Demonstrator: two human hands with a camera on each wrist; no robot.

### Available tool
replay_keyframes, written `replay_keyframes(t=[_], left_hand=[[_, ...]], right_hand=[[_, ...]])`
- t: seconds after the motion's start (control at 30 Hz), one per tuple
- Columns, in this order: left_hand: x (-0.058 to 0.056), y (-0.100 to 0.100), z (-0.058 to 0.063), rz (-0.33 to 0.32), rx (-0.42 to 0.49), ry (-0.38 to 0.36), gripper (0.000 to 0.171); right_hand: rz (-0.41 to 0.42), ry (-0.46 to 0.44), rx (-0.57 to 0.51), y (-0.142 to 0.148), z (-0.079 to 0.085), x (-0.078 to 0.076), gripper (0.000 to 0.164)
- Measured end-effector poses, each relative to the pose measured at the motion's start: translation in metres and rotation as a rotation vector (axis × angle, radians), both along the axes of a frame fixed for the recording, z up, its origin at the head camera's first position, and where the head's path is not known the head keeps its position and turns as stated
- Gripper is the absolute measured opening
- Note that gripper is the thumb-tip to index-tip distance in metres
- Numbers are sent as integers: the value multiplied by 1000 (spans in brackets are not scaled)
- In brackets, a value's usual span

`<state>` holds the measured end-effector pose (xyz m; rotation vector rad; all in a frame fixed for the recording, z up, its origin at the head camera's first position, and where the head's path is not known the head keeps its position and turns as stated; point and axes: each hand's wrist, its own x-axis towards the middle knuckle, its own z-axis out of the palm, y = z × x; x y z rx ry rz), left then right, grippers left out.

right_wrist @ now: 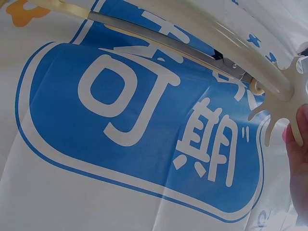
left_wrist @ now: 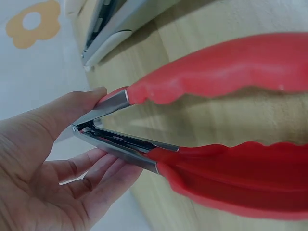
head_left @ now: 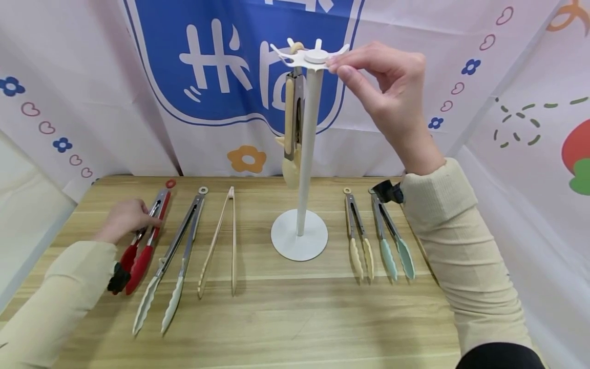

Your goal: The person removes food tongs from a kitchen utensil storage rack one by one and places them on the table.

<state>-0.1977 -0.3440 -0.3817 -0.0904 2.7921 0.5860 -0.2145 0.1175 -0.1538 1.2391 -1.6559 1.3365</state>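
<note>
My left hand [head_left: 127, 219] grips red-tipped tongs [head_left: 143, 256] at the table's left side. In the left wrist view its thumb lies on one metal arm and its fingers on the other, with the red scalloped heads [left_wrist: 231, 67] spread apart. Up at the top of a white stand [head_left: 310, 138], my right hand [head_left: 392, 87] pinches one prong of the hook ring [head_left: 317, 57] between thumb and fingertips. Cream-coloured tongs [head_left: 295, 118] hang by their loop from another prong, heads down; in the right wrist view the hanging tongs [right_wrist: 159, 38] run alongside the pole.
White-tipped tongs [head_left: 177, 271] and thin beige tongs [head_left: 233, 241] lie right of the red pair. Across the table [head_left: 295, 312], beyond the stand's round base [head_left: 299, 248], are small yellow tongs [head_left: 355, 236] and mint-green tongs [head_left: 392, 241]. A printed cloth [head_left: 203, 148] hangs behind.
</note>
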Motion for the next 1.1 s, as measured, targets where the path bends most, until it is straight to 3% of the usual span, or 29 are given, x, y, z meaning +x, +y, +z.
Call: replay_keyframes(t=[0.6, 1.1], left_hand=[[-5, 3, -8, -12, -4, -56, 39], [-3, 9, -10, -8, -11, -53, 35]], right_hand=[[3, 19, -5, 1, 0, -1, 9], [12, 41, 5, 1, 0, -2, 9]])
